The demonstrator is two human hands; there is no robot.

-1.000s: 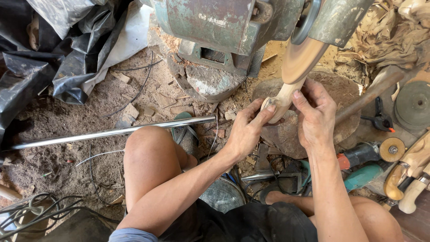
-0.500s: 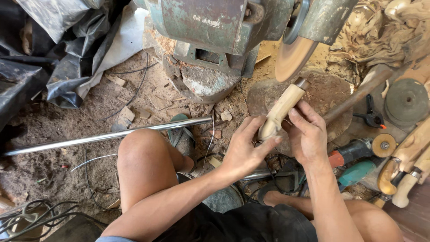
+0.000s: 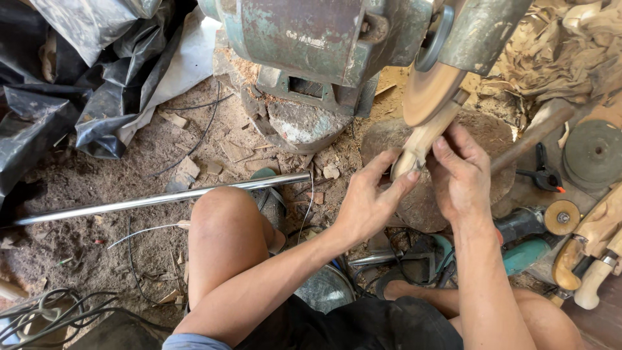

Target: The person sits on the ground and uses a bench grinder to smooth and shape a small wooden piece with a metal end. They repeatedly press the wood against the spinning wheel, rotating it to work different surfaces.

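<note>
A pale wooden handle-shaped piece [image 3: 422,137] is held up with its far end against the tan sanding disc [image 3: 429,91] of a green bench grinder [image 3: 311,39]. My left hand [image 3: 369,198] pinches the near end of the piece with fingers and thumb. My right hand [image 3: 461,175] grips the same end from the right side. Both hands hover over a round wooden block [image 3: 499,139] on the ground.
A long steel rod [image 3: 149,201] lies across the dirt floor by my left knee [image 3: 220,214]. Black plastic sheeting [image 3: 71,91] sits at the left. An angle grinder [image 3: 538,227], other wooden handles [image 3: 593,249], a grey disc [image 3: 593,152] and wood shavings lie at the right. Cables [image 3: 45,311] lie lower left.
The wooden piece was drawn back from the disc half a second ago and is pressed against it again now. Both hands moved up toward the grinder.
</note>
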